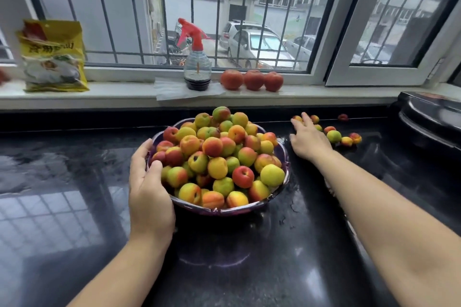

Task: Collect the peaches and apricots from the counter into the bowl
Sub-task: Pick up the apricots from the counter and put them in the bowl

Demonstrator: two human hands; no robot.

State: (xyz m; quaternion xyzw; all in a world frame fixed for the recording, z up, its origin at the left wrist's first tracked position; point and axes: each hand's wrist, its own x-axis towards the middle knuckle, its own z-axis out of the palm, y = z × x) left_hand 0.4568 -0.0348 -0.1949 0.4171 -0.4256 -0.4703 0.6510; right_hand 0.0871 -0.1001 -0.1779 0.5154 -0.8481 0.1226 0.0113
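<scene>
A purple, round bowl (282,147) heaped with yellow, green and red peaches and apricots (217,154) is seen at the centre of the frame on the glossy black stone bench (74,207). The bowl's left rim is gripped by the left hand (149,187), with the thumb laid over the edge against the fruit and the fingers curled round the outer wall. The right hand (308,139) is stretched out to the right of the bowl, fingers extended and spread over the bench, its fingertips touching a small apricot at the back. A scatter of loose small apricots (334,136) is found just right of that hand, with one reddish fruit (343,117) lying apart farther back. On the white windowsill (124,92) above, three large red peaches (252,80) are lined up beside a clear spray bottle with a red trigger (197,67). A yellow printed packet (53,55) is propped at the upper left. A black appliance (429,117) is partly seen at the right edge.
</scene>
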